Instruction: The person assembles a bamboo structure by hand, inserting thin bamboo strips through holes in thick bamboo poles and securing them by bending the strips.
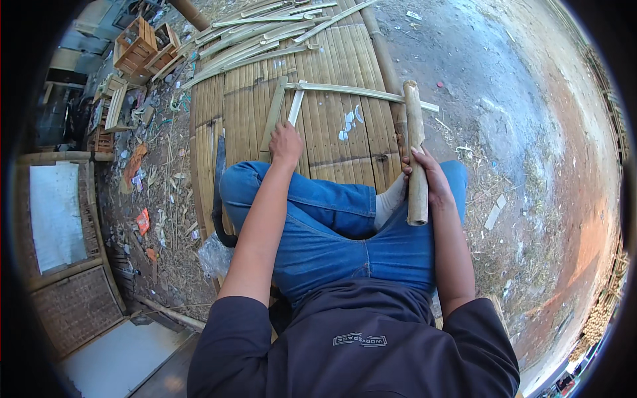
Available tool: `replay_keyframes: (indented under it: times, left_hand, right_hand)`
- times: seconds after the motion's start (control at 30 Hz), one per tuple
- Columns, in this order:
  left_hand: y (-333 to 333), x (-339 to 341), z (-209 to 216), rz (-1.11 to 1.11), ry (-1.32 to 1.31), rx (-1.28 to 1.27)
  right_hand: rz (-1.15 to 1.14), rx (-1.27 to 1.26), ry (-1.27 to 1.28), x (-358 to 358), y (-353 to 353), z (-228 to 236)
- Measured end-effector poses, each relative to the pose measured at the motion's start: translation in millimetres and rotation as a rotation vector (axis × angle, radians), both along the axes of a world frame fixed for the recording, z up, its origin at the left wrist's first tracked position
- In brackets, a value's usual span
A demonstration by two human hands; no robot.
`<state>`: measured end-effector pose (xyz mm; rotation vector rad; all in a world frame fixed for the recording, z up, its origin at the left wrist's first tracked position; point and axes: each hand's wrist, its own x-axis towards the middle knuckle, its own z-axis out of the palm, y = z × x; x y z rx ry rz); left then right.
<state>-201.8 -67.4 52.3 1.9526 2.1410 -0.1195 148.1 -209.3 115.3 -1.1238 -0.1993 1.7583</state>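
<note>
A rounded, tan bamboo tube (415, 129) is held upright in the picture, its lower part closed within the grip of the right hand (434, 178), above the right edge of the slatted, yellow-brown bamboo bench (328, 142). The lower end of a narrow, pale bamboo strip (297, 103) is met by the fingertips of the left hand (286, 144); whether it is pinched or merely touched cannot be told. Beside it, a flat, olive-brown bamboo slat (274, 113) is laid. The bench's far end is covered by long, pale-green split bamboo pieces (242, 45).
</note>
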Motion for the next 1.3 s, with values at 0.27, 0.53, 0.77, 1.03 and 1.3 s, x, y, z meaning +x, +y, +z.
replay_keyframes:
  times: [0.27,0.53,0.77,1.03,1.3]
  left_hand:
    - [-4.5,-14.2,-13.0,0.207,0.092,-0.251]
    - [19.5,-33.4,-35.6,0.218,0.004,-0.491]
    - [17.8,-35.9,-37.2,0.082,0.017,-0.491]
    - [-6.0,-6.8,0.3,0.124,0.211,-0.408]
    - [-14.5,-2.8,-1.3,0.077,0.251,-0.302]
  right_hand:
    - [0.030,0.036,0.022,5.0,0.0,-7.1]
    - [0.036,0.075,0.047,7.8,-1.0,-11.8]
    - [0.044,0.077,0.048,8.6,-0.3,-15.7]
    - [0.050,0.090,0.044,8.9,-1.1,-12.3]
    - [0.023,0.066,0.027,6.7,-2.0,-11.5]
